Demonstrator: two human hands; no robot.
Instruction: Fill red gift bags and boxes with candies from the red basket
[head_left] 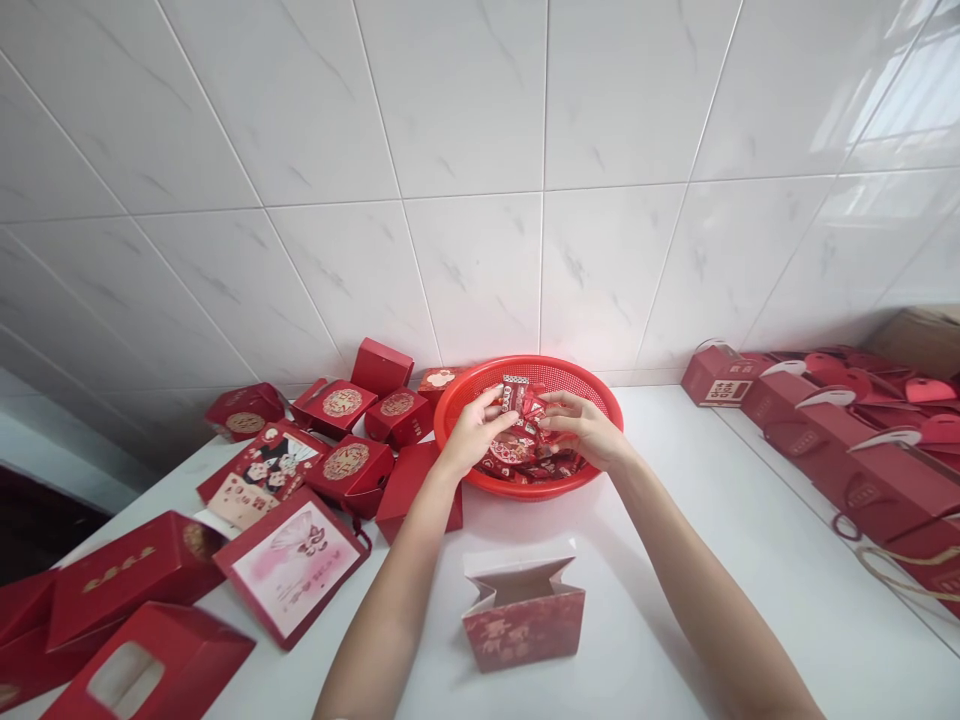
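A round red plastic basket (600,400) stands against the tiled wall and holds red-wrapped sweets (517,450). Over its left part, my left hand (480,430) has its thumb and fingers closed round a small red and white packet. My right hand (581,428) is over the right part, its bent fingers on a shiny red wrapper; the two hands are close together but apart. Nearer to me, between my forearms, a small red paper bag (525,625) stands upright with its white-edged mouth open.
Red gift boxes (349,465) of several shapes crowd the left side, with a pink-and-white-faced box (296,570) near my left forearm. Rows of red boxes with handles (847,430) line the right side. A brown cardboard box (919,340) is at the far right.
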